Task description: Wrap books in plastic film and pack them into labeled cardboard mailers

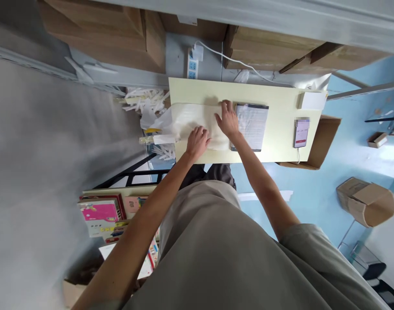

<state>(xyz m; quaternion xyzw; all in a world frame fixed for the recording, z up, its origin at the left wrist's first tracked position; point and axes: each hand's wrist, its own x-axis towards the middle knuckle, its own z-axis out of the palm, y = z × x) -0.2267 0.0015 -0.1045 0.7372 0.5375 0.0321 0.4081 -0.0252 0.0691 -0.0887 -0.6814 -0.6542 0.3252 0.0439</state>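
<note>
A whitish, translucent sheet [187, 122], perhaps plastic film, lies flat on the left part of the pale yellow table [282, 129]. My left hand [197, 143] rests on the lower part of this sheet, fingers loosely bent and thumb apart. Farther up, my right hand [228, 120] is at the sheet's right end with thumb and fingers spread. Just right of that hand is a dark-edged book [252, 128] that looks covered in shiny clear film. Neither hand visibly grips anything, though the fingertips are small in view.
A charging phone [301, 133] and a white box [312, 101] are at the table's right end. Behind stand a power strip [193, 64] and cardboard boxes [268, 47]. Paper strips [148, 100] pile up on the left. Books [100, 213] sit on a lower-left surface.
</note>
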